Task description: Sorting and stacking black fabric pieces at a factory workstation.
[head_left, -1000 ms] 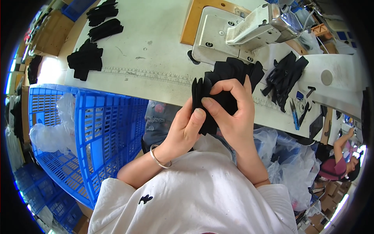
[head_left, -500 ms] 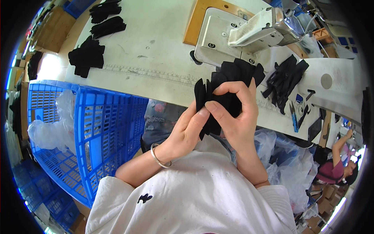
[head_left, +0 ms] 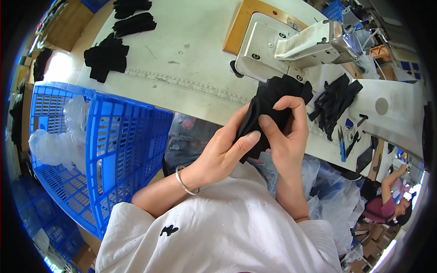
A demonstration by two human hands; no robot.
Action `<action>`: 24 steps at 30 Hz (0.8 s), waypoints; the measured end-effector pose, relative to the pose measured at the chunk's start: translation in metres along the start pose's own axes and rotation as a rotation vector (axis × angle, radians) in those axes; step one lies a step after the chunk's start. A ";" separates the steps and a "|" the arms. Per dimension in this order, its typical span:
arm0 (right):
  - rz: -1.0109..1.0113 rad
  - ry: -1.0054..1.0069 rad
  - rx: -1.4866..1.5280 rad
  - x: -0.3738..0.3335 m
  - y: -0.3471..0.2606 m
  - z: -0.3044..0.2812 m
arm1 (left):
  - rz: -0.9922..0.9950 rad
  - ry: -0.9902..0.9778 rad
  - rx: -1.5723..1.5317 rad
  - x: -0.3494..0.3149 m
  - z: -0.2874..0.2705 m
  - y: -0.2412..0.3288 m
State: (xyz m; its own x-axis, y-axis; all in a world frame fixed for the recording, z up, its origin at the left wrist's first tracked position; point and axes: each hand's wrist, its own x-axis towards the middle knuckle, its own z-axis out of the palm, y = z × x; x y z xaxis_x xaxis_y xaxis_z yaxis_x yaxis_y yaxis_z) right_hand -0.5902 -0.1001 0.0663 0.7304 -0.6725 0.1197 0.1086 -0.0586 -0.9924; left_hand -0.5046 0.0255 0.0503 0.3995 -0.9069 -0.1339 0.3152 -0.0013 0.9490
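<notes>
A thick stack of black fabric pieces (head_left: 273, 98) is held between my two hands over the table's front edge, its far end fanned out near the sewing machine. My left hand (head_left: 230, 143) grips the stack's left side, thumb in front and fingers behind. On the right, my right hand (head_left: 289, 132) has its thumb and bent index finger on the near face of the fabric. The other fingers are partly hidden behind the stack. A loose pile of black strips (head_left: 334, 104) lies on the table to the right of my right hand.
A white sewing machine (head_left: 309, 45) stands beyond my hands. Blue-handled snips (head_left: 342, 144) lie at the right. Black fabric bundles (head_left: 107, 57) sit at the far left. A blue plastic crate (head_left: 93, 159) with clear bags is at left; another person (head_left: 384, 207) works at far right.
The fabric pieces at the left of the stack have come together and tilted right. My left thumb has moved right and lower, and both thumbs are farther apart. The view has shifted slightly.
</notes>
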 end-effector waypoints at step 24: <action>-0.341 -0.069 -0.433 -0.004 -0.005 -0.002 | 0.014 -0.102 -0.144 -0.005 -0.010 -0.020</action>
State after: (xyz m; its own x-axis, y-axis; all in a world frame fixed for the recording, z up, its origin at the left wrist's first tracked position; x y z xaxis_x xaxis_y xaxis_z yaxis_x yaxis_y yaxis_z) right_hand -0.5949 -0.0990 0.0713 0.7461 -0.5136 0.4237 0.0702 -0.5722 -0.8171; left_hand -0.5039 0.0341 0.0290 0.3174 -0.9446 -0.0838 0.4331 0.0658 0.8989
